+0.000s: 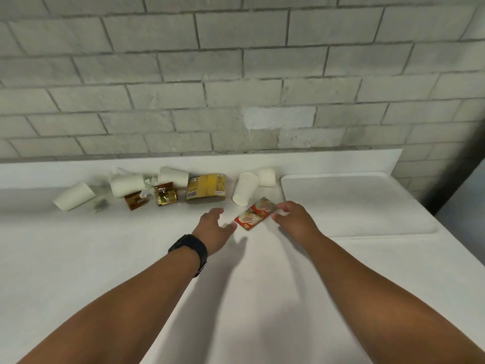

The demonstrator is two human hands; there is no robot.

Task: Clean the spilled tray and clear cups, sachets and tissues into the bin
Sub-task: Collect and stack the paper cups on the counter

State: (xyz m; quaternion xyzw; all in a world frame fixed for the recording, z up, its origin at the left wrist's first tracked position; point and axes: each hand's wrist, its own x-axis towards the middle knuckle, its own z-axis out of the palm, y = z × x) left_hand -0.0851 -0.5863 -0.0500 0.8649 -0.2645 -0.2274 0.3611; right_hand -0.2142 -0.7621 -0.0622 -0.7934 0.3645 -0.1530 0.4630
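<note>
Two hands over white counter (105, 258). Right hand (294, 219) pinches far-right end of red sachet (256, 213); left hand (215, 227), fingers spread, holds nothing, near sachet's near-left end. White tray (367, 206) right. Toppled paper cups (245, 189), brown sachets (165, 197), tissue (145, 191) along far wall.

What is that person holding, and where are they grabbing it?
The right hand pinches the red sachet at its far right end. The left hand is open beside it, holding nothing.
</note>
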